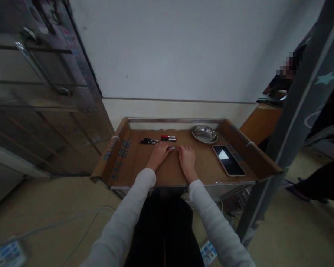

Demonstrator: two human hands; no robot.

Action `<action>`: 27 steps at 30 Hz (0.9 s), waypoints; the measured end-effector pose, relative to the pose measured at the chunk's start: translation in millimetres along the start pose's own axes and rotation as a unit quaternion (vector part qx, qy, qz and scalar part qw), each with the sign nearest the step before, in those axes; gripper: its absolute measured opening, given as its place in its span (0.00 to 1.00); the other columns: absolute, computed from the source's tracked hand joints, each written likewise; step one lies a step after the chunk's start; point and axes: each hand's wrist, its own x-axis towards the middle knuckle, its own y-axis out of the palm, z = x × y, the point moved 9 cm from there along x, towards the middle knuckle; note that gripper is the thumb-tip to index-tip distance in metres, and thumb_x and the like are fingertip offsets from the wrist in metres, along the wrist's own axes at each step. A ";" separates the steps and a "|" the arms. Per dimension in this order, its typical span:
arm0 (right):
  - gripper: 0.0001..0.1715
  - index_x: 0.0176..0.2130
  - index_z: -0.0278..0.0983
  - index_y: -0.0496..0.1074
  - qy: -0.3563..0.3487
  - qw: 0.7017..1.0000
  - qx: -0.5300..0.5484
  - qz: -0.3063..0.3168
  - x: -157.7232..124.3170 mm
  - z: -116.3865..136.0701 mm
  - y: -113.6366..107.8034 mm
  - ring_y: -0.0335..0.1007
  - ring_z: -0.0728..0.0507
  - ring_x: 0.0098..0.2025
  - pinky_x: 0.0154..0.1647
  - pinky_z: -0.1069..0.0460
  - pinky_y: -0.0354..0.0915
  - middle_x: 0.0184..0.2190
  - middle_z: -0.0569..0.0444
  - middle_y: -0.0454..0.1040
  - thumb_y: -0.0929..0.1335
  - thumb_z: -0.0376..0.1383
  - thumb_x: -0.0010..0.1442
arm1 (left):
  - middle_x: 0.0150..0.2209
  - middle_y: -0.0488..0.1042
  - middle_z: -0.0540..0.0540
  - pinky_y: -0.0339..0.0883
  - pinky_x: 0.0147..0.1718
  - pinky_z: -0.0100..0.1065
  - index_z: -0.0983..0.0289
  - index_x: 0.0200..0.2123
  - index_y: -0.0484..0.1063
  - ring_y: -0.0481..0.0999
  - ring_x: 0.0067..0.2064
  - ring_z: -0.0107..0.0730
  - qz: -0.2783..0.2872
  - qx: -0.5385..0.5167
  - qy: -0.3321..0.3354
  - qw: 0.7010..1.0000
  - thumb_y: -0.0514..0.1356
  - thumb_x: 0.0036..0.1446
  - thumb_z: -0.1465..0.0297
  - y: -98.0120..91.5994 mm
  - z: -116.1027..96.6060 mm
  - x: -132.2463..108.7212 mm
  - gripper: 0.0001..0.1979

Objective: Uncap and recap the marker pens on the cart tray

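Observation:
On a cardboard-lined table (203, 168), my left hand (158, 155) and my right hand (187, 160) rest near the middle. A dark marker with a white label (173, 148) lies between them, each end pinched by the fingers of one hand. Just behind my hands lie a red marker (169, 137) and a black one (168, 139) side by side. To their left are a few black markers (148, 141). A round metal dish (205, 134) sits at the back right, with a phone (228, 160) in front of it.
The cardboard rises at the left side (111, 152) and right side (250, 152) of the table. A wall stands behind, a metal door (41, 122) at left. A grey post (292, 118) is close at right, with another person's leg (323, 180) beyond it.

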 end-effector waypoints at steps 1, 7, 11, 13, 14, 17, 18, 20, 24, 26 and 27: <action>0.15 0.42 0.38 0.72 -0.005 1.000 -0.001 -0.001 -0.5 2.5 -0.6 0.65 0.40 0.40 0.40 0.48 0.53 0.36 0.46 0.75 0.58 0.35 0.65 | 0.41 0.73 0.55 0.58 0.48 0.39 0.63 0.40 0.69 0.68 0.46 0.37 -0.003 -0.001 0.002 1.000 0.52 0.61 0.66 -1.6 -1.0 -0.9 0.10; 0.17 0.42 0.35 0.71 0.020 0.999 0.019 -0.031 0.8 -1.1 -4.9 0.66 0.40 0.39 0.42 0.47 0.55 0.37 0.43 0.75 0.56 0.34 0.64 | 0.41 0.73 0.55 0.57 0.49 0.38 0.63 0.41 0.69 0.69 0.45 0.36 -0.032 0.000 -0.017 0.999 0.50 0.62 0.66 -8.9 -0.1 -5.1 0.10; 0.19 0.49 0.33 0.67 -0.060 0.994 0.090 0.002 0.4 18.3 1.8 0.67 0.40 0.43 0.46 0.47 0.59 0.42 0.43 0.74 0.56 0.32 0.63 | 0.41 0.74 0.56 0.58 0.48 0.38 0.63 0.42 0.69 0.70 0.45 0.36 -0.036 -0.009 -0.010 0.999 0.51 0.62 0.67 -10.0 -1.3 -5.8 0.10; 0.26 0.58 0.32 0.57 -0.131 0.979 0.154 0.017 -2.9 35.1 1.5 0.66 0.42 0.50 0.50 0.47 0.59 0.50 0.42 0.70 0.56 0.31 0.61 | 0.42 0.74 0.56 0.59 0.47 0.38 0.63 0.43 0.69 0.70 0.45 0.36 -0.050 -0.015 -0.028 0.998 0.50 0.62 0.69 -14.7 2.4 -7.6 0.10; 0.29 0.61 0.32 0.52 -0.159 0.970 0.180 0.022 -4.8 41.7 0.5 0.64 0.43 0.53 0.52 0.48 0.59 0.54 0.42 0.67 0.56 0.31 0.61 | 0.42 0.74 0.56 0.59 0.47 0.38 0.62 0.43 0.69 0.70 0.45 0.36 -0.061 -0.012 -0.043 0.997 0.50 0.62 0.70 -18.1 5.7 -9.4 0.10; 0.34 0.64 0.34 0.45 -0.183 0.962 0.202 0.022 -5.5 46.5 0.6 0.59 0.44 0.58 0.55 0.48 0.59 0.57 0.43 0.63 0.57 0.31 0.59 | 0.42 0.75 0.57 0.59 0.46 0.41 0.61 0.42 0.70 0.68 0.46 0.40 -0.093 0.025 -0.104 0.990 0.51 0.61 0.69 -27.6 20.3 -18.1 0.10; 0.34 0.64 0.34 0.46 -0.177 0.965 0.193 0.020 -3.9 44.2 2.4 0.60 0.44 0.57 0.55 0.47 0.59 0.56 0.44 0.64 0.57 0.31 0.59 | 0.41 0.74 0.57 0.59 0.46 0.42 0.61 0.41 0.71 0.67 0.46 0.42 -0.101 0.042 -0.131 0.985 0.52 0.61 0.69 -29.5 26.9 -21.7 0.09; 0.30 0.61 0.35 0.53 -0.154 0.975 0.158 0.010 1.1 36.0 7.6 0.61 0.42 0.56 0.55 0.45 0.59 0.55 0.44 0.66 0.56 0.30 0.60 | 0.40 0.74 0.58 0.60 0.44 0.43 0.61 0.39 0.71 0.66 0.46 0.44 -0.123 0.064 -0.195 0.971 0.53 0.60 0.69 -32.3 42.7 -30.1 0.08; 0.24 0.54 0.33 0.64 -0.103 0.992 0.076 -0.005 14.0 18.0 17.6 0.60 0.39 0.54 0.54 0.43 0.58 0.53 0.42 0.66 0.57 0.28 0.59 | 0.40 0.69 0.60 0.63 0.43 0.42 0.62 0.38 0.71 0.66 0.44 0.42 -0.164 0.052 -0.247 0.954 0.51 0.60 0.71 -28.3 61.4 -36.2 0.09; 0.22 0.52 0.34 0.66 -0.083 0.995 0.049 -0.001 20.0 12.5 21.1 0.60 0.38 0.51 0.52 0.44 0.58 0.50 0.42 0.67 0.58 0.28 0.59 | 0.42 0.66 0.60 0.64 0.44 0.40 0.64 0.39 0.69 0.66 0.45 0.38 -0.188 0.027 -0.247 0.950 0.48 0.61 0.74 -25.7 65.5 -34.1 0.10; 0.22 0.52 0.35 0.66 -0.076 0.996 0.038 0.002 22.7 10.8 22.3 0.61 0.38 0.50 0.50 0.44 0.59 0.49 0.42 0.68 0.59 0.28 0.59 | 0.43 0.65 0.60 0.64 0.44 0.39 0.65 0.40 0.68 0.67 0.45 0.36 -0.197 0.014 -0.251 0.948 0.46 0.61 0.77 -24.5 68.0 -32.9 0.12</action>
